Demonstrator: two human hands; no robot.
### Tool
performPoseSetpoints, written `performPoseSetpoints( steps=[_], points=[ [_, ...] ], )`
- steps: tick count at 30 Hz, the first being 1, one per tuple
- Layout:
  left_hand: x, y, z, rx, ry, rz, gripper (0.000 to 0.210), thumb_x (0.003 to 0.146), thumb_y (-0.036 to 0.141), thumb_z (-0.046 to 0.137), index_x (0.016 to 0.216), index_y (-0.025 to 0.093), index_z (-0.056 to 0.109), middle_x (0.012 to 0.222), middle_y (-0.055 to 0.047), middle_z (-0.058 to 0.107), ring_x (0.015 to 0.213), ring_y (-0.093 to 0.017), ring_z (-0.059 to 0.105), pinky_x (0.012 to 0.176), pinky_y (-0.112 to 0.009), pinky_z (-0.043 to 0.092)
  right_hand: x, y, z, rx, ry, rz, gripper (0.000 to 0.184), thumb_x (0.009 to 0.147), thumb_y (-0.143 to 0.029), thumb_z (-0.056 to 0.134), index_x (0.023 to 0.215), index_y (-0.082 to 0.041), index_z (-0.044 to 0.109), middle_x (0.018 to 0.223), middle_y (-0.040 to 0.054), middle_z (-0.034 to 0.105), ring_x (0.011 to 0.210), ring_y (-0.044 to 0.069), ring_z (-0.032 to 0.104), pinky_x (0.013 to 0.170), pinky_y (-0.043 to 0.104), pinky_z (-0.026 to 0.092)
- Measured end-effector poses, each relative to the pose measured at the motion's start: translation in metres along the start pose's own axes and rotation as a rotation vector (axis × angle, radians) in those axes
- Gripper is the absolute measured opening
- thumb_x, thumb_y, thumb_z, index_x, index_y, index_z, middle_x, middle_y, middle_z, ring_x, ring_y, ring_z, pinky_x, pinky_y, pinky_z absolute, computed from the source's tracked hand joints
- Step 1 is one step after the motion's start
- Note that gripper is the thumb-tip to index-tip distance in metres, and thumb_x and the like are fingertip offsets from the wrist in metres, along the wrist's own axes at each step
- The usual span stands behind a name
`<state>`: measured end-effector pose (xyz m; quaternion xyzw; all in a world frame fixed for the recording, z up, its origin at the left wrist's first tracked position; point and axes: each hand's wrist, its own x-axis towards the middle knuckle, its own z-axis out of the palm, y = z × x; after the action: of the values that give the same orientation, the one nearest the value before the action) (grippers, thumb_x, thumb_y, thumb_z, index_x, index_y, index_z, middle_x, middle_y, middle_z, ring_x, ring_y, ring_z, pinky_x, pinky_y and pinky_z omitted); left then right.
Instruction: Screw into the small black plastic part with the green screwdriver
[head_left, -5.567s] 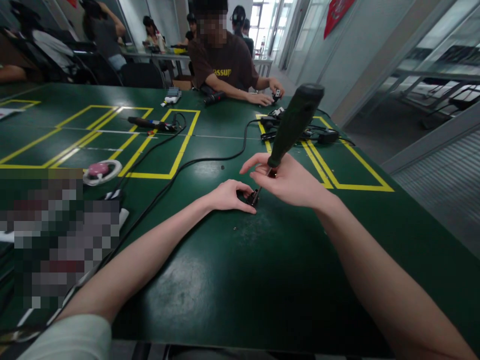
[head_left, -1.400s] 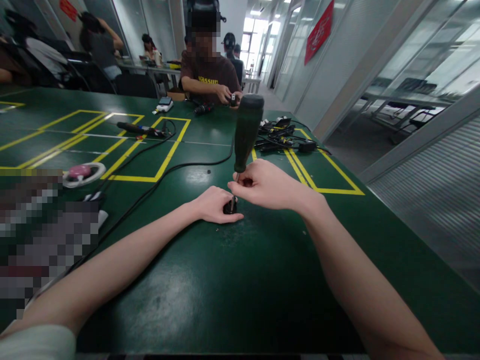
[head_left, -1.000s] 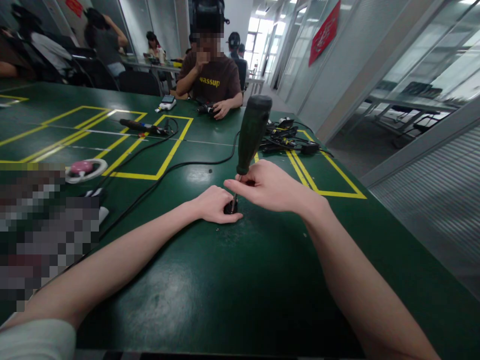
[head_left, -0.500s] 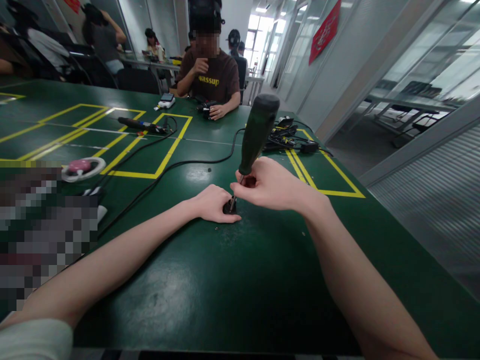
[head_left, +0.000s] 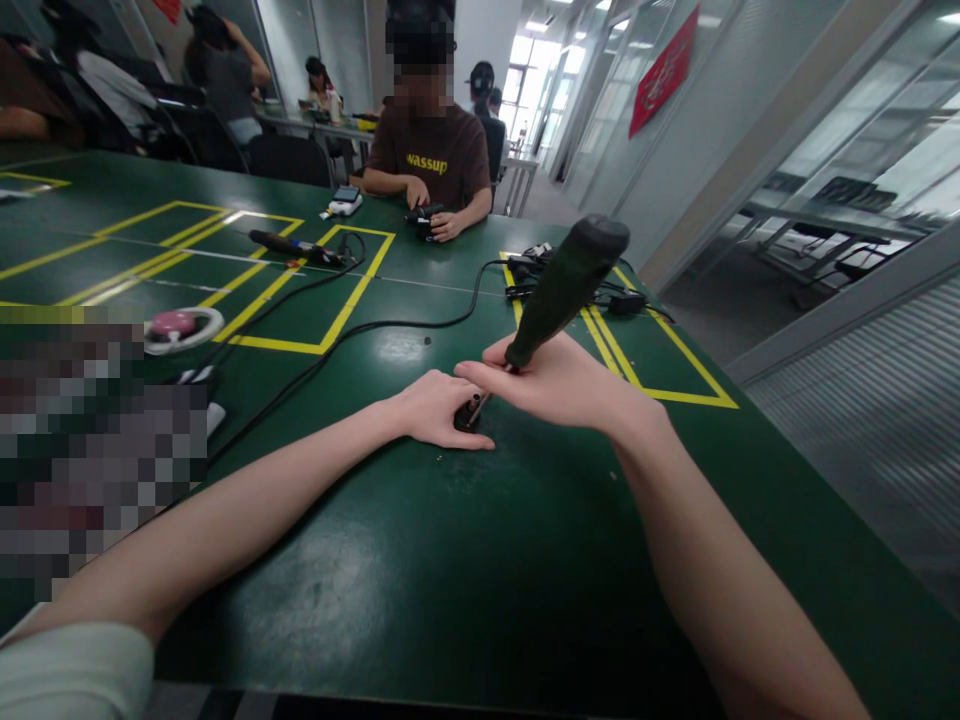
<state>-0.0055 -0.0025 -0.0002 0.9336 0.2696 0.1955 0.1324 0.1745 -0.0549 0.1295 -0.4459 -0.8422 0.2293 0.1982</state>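
Note:
My right hand (head_left: pixel 566 385) grips a screwdriver (head_left: pixel 568 285) low down, around its thin metal shaft just below the thick dark green handle. The handle leans up and to the right. On the table, my left hand (head_left: pixel 437 408) is closed round a small dark part (head_left: pixel 466 414), with the thumb stretched along its near side. A small metal piece stands up from this part. The shaft's lower end is beside that piece; whether they touch I cannot tell. My left fingers hide most of the part.
The green table (head_left: pixel 420 580) bears yellow tape outlines. A black cable (head_left: pixel 375 325) runs behind my hands to a heap of cables and adapters (head_left: pixel 622 300). At left lie a pink-and-white round object (head_left: pixel 180 328) and a dark stick-shaped tool (head_left: pixel 289 245). A person (head_left: pixel 435 150) sits opposite.
The screwdriver has tipped over to the right, and its tip has shifted within the dark part. My left hand stays around the part. The person opposite has lowered a hand to the table.

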Motion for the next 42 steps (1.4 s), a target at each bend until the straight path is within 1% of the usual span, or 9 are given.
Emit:
performPoseSetpoints(
  steps=[3,5,11,15,21,28,33,37,42],
  points=[
    [0.001,0.000,-0.001,0.009,-0.002,0.005,0.067,0.080,0.067,0.071,0.126,0.019,0.063,0.099,-0.008,0.076,0.104,-0.029,0.073,0.093,-0.038,0.055,0.000,-0.001,-0.001,0.000,-0.005,0.009,0.044,0.094,-0.043,0.058,0.061,-0.021,0.041,0.058,-0.0047,0.041,0.061,0.012,0.040,0.060,0.029,0.027],
    [0.001,0.001,-0.001,0.016,-0.005,0.008,0.066,0.081,0.067,0.070,0.126,0.019,0.062,0.099,-0.008,0.077,0.103,-0.028,0.073,0.092,-0.037,0.055,0.000,-0.002,-0.001,0.005,-0.008,0.009,0.043,0.094,-0.040,0.059,0.060,-0.021,0.041,0.057,-0.0049,0.040,0.060,0.012,0.039,0.061,0.029,0.027],
    [0.001,-0.001,0.002,0.046,-0.032,0.017,0.049,0.085,0.066,0.066,0.101,0.019,0.069,0.090,-0.007,0.075,0.093,-0.024,0.073,0.087,-0.033,0.054,-0.001,-0.004,-0.003,-0.036,0.041,0.024,0.039,0.089,-0.035,0.064,0.060,-0.021,0.041,0.055,-0.0048,0.039,0.062,0.013,0.041,0.062,0.029,0.028],
    [0.001,-0.004,0.004,0.069,-0.046,0.024,0.051,0.086,0.069,0.064,0.090,0.018,0.069,0.085,-0.006,0.074,0.090,-0.022,0.071,0.085,-0.032,0.054,-0.001,-0.003,-0.002,-0.061,0.044,0.046,0.039,0.088,-0.038,0.064,0.061,-0.021,0.042,0.056,-0.0037,0.042,0.063,0.014,0.043,0.062,0.030,0.029],
    [0.000,-0.008,0.009,0.099,-0.062,0.031,0.050,0.095,0.062,0.060,0.106,0.014,0.067,0.100,-0.006,0.071,0.089,-0.015,0.067,0.087,-0.037,0.058,-0.001,-0.003,-0.003,-0.019,0.021,0.007,0.038,0.087,-0.036,0.064,0.061,-0.022,0.041,0.056,-0.0044,0.040,0.062,0.013,0.041,0.062,0.030,0.029],
    [-0.001,-0.010,0.011,0.135,-0.083,0.019,0.046,0.096,0.058,0.060,0.108,0.014,0.067,0.098,-0.005,0.071,0.088,-0.015,0.068,0.085,-0.036,0.060,-0.001,-0.002,-0.004,-0.007,0.016,-0.013,0.036,0.086,-0.036,0.062,0.061,-0.022,0.041,0.056,-0.0040,0.039,0.063,0.014,0.041,0.061,0.029,0.028],
    [-0.001,-0.010,0.010,0.148,-0.104,0.012,0.042,0.097,0.052,0.062,0.115,0.014,0.066,0.106,-0.006,0.071,0.094,-0.016,0.069,0.087,-0.037,0.061,-0.001,-0.003,-0.003,-0.011,0.019,0.015,0.035,0.085,-0.037,0.062,0.062,-0.022,0.042,0.055,-0.0041,0.040,0.063,0.014,0.042,0.061,0.029,0.029],
    [0.000,-0.008,0.007,0.169,-0.153,-0.010,0.039,0.098,0.047,0.063,0.118,0.014,0.065,0.113,-0.007,0.070,0.099,-0.017,0.069,0.090,-0.038,0.062,-0.001,-0.002,-0.003,-0.019,0.033,0.041,0.034,0.084,-0.039,0.063,0.063,-0.022,0.042,0.056,-0.0043,0.039,0.063,0.014,0.041,0.060,0.030,0.029],
    [0.002,-0.002,0.003,0.209,-0.231,-0.059,0.036,0.098,0.045,0.063,0.117,0.014,0.066,0.112,-0.007,0.070,0.099,-0.017,0.069,0.090,-0.038,0.062,-0.001,-0.001,-0.003,-0.003,0.019,0.049,0.032,0.084,-0.038,0.063,0.064,-0.022,0.043,0.057,-0.0046,0.040,0.063,0.014,0.041,0.061,0.030,0.029]
  ],
)
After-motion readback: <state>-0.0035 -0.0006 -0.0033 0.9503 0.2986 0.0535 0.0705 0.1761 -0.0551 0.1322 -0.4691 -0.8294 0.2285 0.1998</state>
